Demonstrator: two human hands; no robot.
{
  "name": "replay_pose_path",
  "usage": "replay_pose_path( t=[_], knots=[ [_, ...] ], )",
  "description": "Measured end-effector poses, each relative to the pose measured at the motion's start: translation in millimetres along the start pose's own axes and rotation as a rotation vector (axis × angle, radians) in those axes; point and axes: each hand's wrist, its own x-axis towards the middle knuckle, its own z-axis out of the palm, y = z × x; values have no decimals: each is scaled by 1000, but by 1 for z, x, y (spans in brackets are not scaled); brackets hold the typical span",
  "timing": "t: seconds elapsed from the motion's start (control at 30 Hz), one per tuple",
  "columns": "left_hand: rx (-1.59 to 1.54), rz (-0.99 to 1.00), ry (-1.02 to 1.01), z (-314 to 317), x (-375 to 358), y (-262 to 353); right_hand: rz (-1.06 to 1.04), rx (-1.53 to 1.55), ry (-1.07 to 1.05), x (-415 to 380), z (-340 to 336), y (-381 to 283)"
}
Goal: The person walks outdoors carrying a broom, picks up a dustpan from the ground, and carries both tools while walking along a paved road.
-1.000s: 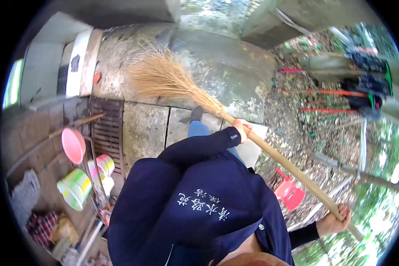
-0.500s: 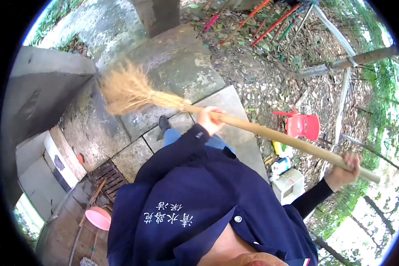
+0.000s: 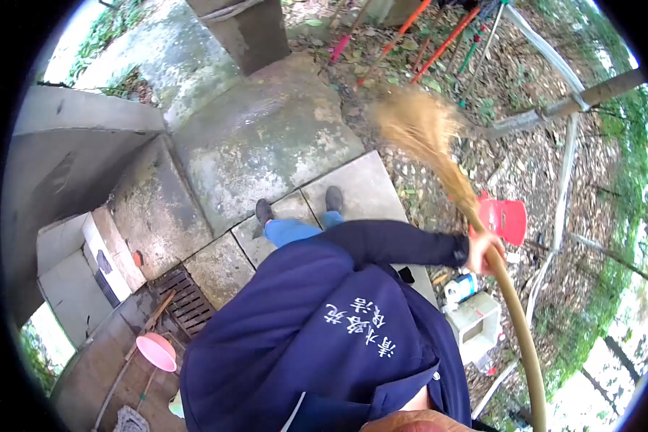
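A straw broom's bristle head (image 3: pixel 417 126) hangs over the leafy ground at the upper right, blurred by motion. Its long pale handle (image 3: pixel 520 317) runs down past the bottom edge and looks curved in this wide lens. My left hand (image 3: pixel 484 253) is wrapped round the handle near the bristle end, with the dark sleeve stretched across my chest. The lower end of the handle is out of frame, and my right hand does not show. A red plastic chair (image 3: pixel 507 221) stands just behind my left hand.
Concrete slabs (image 3: pixel 266 137) lie under and beyond my shoes. A metal drain grate (image 3: pixel 183 299) and a pink basin (image 3: pixel 156 351) are at the lower left. Coloured poles (image 3: pixel 446 45) stand at the top right. A pale box (image 3: pixel 475 324) sits beside my right side.
The broom head has swung right, from over the slabs to over the leaves. My left hand moved right with the handle. My right hand has left the view, and my second shoe now shows.
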Motion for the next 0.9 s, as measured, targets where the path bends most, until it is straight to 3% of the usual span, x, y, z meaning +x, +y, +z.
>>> replay_pose_path(
  t=[0.03,0.07,0.1,0.2,0.43,0.5,0.57,0.63,0.67,0.7,0.8,0.87,0.9],
  knots=[
    [91,27,-87,36,-15,-26,-13,-4,10,0,5,4],
    [90,-116,-144,57,-11,-44,-32,-11,15,0,-1,13],
    [64,-108,-233,69,-20,-60,-33,-21,13,2,1,22],
    [84,-117,-87,78,-43,-75,-22,-31,9,6,15,56],
    [-89,262,325,-9,-117,-8,-112,-130,8,58,67,131],
    [-206,331,255,-28,-152,19,-390,-487,-53,89,91,161],
    [-213,471,236,-32,-199,44,-465,-562,-88,112,128,177],
    [-241,583,169,-46,-242,73,147,266,63,75,250,112],
    [-227,657,158,-49,-267,86,303,506,-3,86,262,126],
    [-218,728,148,-50,-296,97,377,579,17,61,302,89],
    [-233,838,36,-60,-385,135,303,774,41,20,370,48],
    [-263,917,-15,-60,-459,149,146,1164,-228,-4,405,13],
    [-290,923,-66,-62,-495,156,137,1172,-235,-25,424,-23]
  ],
)
